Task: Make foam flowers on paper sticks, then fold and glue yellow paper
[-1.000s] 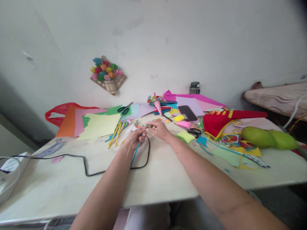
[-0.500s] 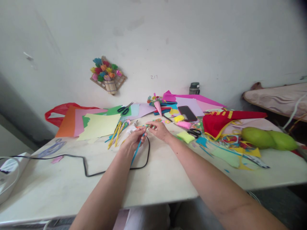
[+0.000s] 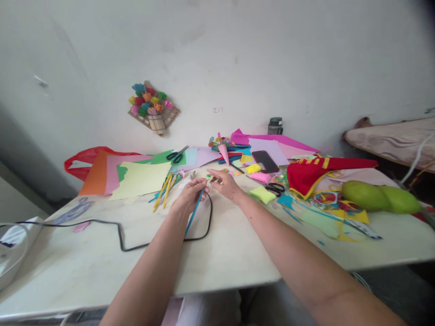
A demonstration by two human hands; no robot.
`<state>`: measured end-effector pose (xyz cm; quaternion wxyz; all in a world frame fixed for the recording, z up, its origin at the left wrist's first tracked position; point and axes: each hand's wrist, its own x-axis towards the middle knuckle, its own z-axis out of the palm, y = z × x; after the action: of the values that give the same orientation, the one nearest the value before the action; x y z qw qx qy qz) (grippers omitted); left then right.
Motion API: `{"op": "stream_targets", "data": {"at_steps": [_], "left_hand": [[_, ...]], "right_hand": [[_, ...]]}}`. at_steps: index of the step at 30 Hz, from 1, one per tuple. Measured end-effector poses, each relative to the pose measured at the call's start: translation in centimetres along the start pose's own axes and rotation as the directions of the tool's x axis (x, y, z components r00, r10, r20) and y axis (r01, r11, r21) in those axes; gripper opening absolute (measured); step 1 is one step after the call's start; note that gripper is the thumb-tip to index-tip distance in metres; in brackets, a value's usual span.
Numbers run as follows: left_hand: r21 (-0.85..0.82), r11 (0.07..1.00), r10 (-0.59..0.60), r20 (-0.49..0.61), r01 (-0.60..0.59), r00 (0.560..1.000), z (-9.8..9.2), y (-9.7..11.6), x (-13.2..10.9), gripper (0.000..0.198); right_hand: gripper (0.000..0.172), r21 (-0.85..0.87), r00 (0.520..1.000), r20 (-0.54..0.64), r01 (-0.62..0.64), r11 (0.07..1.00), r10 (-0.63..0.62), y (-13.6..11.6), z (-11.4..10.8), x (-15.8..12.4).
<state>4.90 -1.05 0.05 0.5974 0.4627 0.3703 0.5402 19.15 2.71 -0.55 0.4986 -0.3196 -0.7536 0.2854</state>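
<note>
My left hand (image 3: 190,195) is closed round a thin blue stick (image 3: 193,216), which slants down toward the table's near side. Close to its upper end, my right hand (image 3: 227,185) has thumb and fingers bent around a small green piece (image 3: 216,180), too small to make out well. Its index finger is raised away from the thumb. The two hands' fingertips almost meet. Beyond them, small coloured cut-outs (image 3: 235,172) lie on the table, and a black cable (image 3: 210,217) loops just beneath the hands.
Yellow and blue sticks (image 3: 166,190) and coloured paper sheets (image 3: 142,179) lie to the left. Black scissors (image 3: 275,188), a phone (image 3: 265,161), a paper cone with flowers (image 3: 223,153), a red cloth (image 3: 312,174) and green fruit (image 3: 365,194) are at the right and back.
My right hand's index finger has lifted and the fingers have spread a little from my left fingertips. The left hand keeps its hold on the blue stick.
</note>
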Motion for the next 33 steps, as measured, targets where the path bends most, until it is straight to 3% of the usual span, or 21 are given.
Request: {"op": "stream_targets", "data": {"at_steps": [5,13,16,19,24,33], "left_hand": [[0.025,0.995,0.101,0.006,-0.101,0.995,-0.1,0.3,0.1,0.019],[0.032,0.995,0.092,-0.087,-0.090,0.992,0.1,0.6,-0.1,0.023],[0.030,0.993,0.118,-0.186,-0.114,0.975,0.0,0.6,-0.1,0.023],[0.056,0.986,0.166,-0.259,-0.157,0.952,-0.3,0.5,0.2,0.023],[0.033,0.981,0.192,-0.273,-0.190,0.943,-0.5,0.3,0.6,0.023],[-0.068,0.985,0.141,-0.217,-0.159,0.966,-0.3,0.3,0.8,0.023]], "right_hand": [[0.054,0.202,0.992,-0.009,-0.119,0.972,0.124,0.3,0.1,0.0],[0.024,0.267,0.909,0.055,-0.412,0.871,0.413,-0.7,0.1,-0.3],[0.013,0.269,0.910,0.112,-0.414,0.870,0.399,-0.8,0.4,-0.3],[0.014,0.299,0.921,0.177,-0.386,0.873,0.347,-1.0,0.8,-0.4],[0.017,0.338,0.906,0.318,-0.384,0.859,0.279,-1.7,1.7,-0.8],[0.017,0.326,0.939,0.221,-0.326,0.887,0.264,-3.3,3.4,-0.8]]}}
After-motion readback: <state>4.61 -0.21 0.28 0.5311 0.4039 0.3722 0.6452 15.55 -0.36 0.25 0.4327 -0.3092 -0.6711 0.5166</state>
